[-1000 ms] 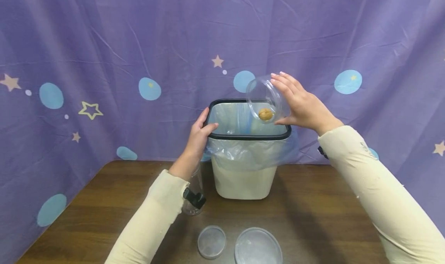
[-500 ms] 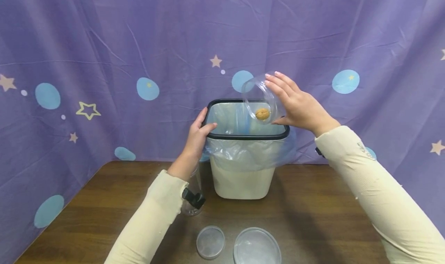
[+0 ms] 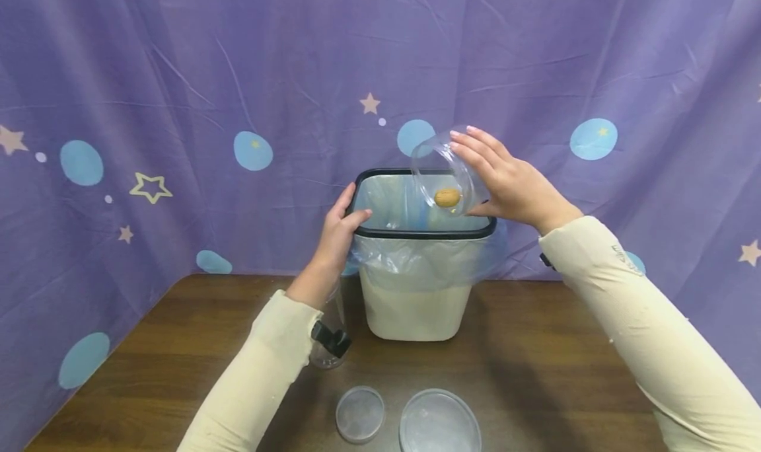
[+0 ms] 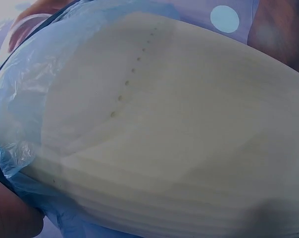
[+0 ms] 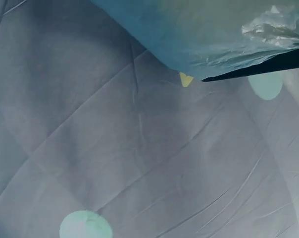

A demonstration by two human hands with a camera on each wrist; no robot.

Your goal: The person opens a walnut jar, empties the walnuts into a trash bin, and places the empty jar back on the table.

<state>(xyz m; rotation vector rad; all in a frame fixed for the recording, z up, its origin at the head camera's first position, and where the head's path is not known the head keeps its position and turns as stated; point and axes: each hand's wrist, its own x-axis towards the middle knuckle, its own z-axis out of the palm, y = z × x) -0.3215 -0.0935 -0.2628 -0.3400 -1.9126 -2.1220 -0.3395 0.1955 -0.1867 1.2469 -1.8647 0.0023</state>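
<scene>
My right hand [image 3: 511,186] grips a round clear plastic container [image 3: 466,174] from its right side. The container is tipped left over the mouth of a cream trash bin [image 3: 416,313], and a walnut [image 3: 447,197] lies inside near its lower rim. A small pale crumb is beside the walnut. My left hand [image 3: 335,240] holds the bin's black rim at the left, thumb over the edge. A bluish bag [image 3: 428,263] lines the bin and folds over its outside. In the left wrist view the bin wall [image 4: 189,109] fills most of the frame. The right wrist view does not show the container.
Two round translucent lids, a small one [image 3: 360,414] and a larger one [image 3: 440,422], lie on the wooden table [image 3: 178,346] in front. A clear plastic jar [image 3: 335,313] stands left of the bin, partly behind my left wrist. A purple curtain [image 3: 309,75] hangs behind.
My right hand has shifted slightly left and tipped the container further. The walnut has turned and moved a little with it. My left hand stays on the bin's rim.
</scene>
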